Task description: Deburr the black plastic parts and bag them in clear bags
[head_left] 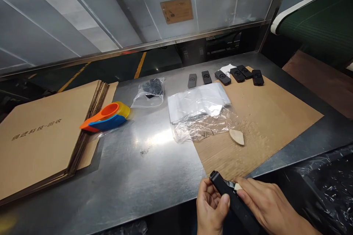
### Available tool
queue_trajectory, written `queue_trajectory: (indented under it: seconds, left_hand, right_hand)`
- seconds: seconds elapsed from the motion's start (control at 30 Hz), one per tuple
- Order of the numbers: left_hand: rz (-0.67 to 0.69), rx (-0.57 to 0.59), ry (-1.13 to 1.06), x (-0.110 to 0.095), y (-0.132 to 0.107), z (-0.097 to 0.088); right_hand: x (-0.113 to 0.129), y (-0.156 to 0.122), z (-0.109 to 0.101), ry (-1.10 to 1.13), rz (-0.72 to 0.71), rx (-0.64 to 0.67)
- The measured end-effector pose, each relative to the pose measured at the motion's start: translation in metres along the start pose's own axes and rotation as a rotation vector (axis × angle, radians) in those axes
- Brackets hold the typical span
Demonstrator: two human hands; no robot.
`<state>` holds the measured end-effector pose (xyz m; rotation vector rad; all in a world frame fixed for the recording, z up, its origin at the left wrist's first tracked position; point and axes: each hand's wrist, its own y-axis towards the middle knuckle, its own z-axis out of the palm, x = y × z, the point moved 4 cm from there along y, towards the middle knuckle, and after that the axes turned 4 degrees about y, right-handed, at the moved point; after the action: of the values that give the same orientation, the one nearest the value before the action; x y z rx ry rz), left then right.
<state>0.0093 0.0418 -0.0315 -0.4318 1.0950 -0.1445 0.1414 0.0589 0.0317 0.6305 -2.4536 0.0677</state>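
Note:
At the table's front edge my left hand (pixel 212 207) is closed around a long black plastic part (pixel 237 205), its thumb lying along the near side. The part is tilted, with its far end pointing up and left. My right hand (pixel 266 202) pinches a small metal blade (pixel 231 184) with a pale grip, held against the part's side. The right palm hides the near stretch of the part. Beyond the hands, a beige fan-shaped piece (pixel 236 137) lies on a cardboard sheet (pixel 278 106). White plastic bags (pixel 198 101) lie in a stack to its left.
Several black devices (pixel 222 77) stand along the back of the metal table (pixel 132 180). A clear bag with black contents (pixel 150 90) lies left of them. Orange, blue and yellow tape-like rings (pixel 110 115) sit beside stacked cardboard (pixel 46 136). Black plastic sheeting (pixel 331 187) is at right.

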Motion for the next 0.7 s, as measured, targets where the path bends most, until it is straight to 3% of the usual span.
queue_trajectory:
  seconds: [0.23,0.37,0.53,0.63,0.7]
  left_hand:
    - [0.015,-0.01,-0.021,0.0,0.001,0.004]
    - [0.056,-0.012,-0.01,-0.003,0.001,0.005]
    - [0.041,-0.009,0.032,0.004,0.008,-0.001]
    - [0.103,-0.019,0.203,-0.001,0.016,-0.006]
    - [0.252,-0.006,0.504,-0.015,0.023,-0.003]
  right_hand:
    - [-0.005,-0.003,0.005,-0.012,0.013,-0.006]
    - [-0.018,-0.002,0.016,0.048,0.134,0.065]
    - [-0.039,-0.001,0.017,0.079,0.25,0.043]
    - [-0.069,-0.002,0.006,-0.061,0.38,-0.024]
    - [-0.1,0.0,-0.005,-0.244,0.497,-0.065]
